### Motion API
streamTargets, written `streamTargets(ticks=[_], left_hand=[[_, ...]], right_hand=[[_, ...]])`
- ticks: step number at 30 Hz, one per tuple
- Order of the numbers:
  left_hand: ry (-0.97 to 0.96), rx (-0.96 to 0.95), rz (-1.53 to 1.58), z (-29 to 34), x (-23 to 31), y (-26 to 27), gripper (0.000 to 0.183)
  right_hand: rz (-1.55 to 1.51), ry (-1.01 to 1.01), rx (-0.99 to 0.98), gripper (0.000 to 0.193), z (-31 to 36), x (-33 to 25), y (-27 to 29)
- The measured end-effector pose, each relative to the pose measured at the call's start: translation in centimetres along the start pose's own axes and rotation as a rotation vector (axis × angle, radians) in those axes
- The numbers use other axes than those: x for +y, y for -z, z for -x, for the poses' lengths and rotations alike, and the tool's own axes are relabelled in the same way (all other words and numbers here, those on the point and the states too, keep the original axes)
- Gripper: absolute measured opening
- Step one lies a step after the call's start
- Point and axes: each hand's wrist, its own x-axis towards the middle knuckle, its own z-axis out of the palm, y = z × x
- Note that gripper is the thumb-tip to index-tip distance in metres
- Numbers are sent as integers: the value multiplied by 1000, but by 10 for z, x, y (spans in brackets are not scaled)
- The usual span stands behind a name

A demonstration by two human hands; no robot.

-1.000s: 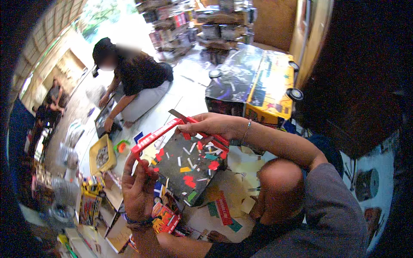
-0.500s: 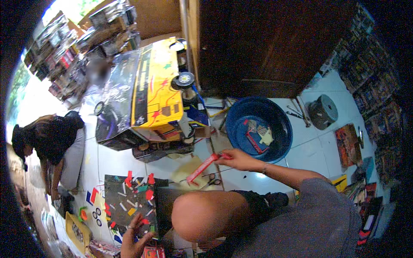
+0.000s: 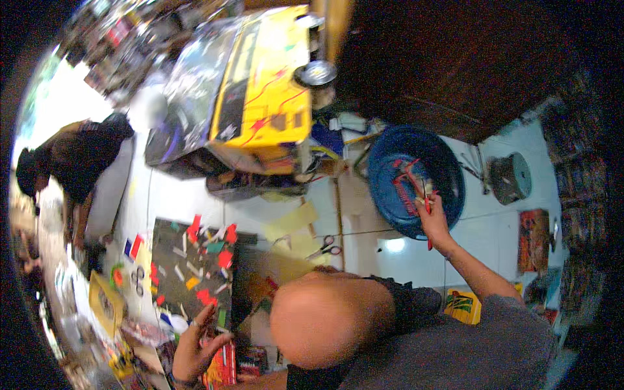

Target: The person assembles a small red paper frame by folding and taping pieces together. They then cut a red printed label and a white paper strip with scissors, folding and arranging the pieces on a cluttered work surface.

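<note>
The hands were well apart. Right of centre, the right hand (image 3: pixel 434 220) was closed around a red-handled cutter (image 3: pixel 427 205) at the blue basin (image 3: pixel 450 162) — half a second earlier it was left of it, gripping a red strip. Blurred red strips (image 3: pixel 403 192) lay inside. At lower left, the left hand (image 3: pixel 195 348) spread its fingers by the scrap-strewn board (image 3: pixel 168 243).

Head view: left of two head-worn fisheyes, looking down and ahead past the wearer's knee (image 3: pixel 328 318)
Knee: nearest, large, below centre
Left hand (image 3: pixel 198 348): near, lower edge
Right hand (image 3: pixel 434 220): farther off, right of centre
Toy vehicle (image 3: pixel 273 84): well beyond, upper left
Floor (image 3: pixel 494 227): seen from above
</note>
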Motion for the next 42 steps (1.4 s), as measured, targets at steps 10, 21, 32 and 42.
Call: streamTargets(ticks=[10,21,32,42], left_hand=[[35,-127,-327,8,-15,-11,68],[219,-106,-112,-51,-135,-91,91],[231,-6,-280,-42,-127,-96,88],[282,86,-432,-41,-115,-98,71]], right_hand=[[355,440,-945,21,67,2,-106],[848,912,-675,22,36,69,-111],[533,1094,-1105,70,71,0,-199],[824,1349,-935,41,77,-31,-295]])
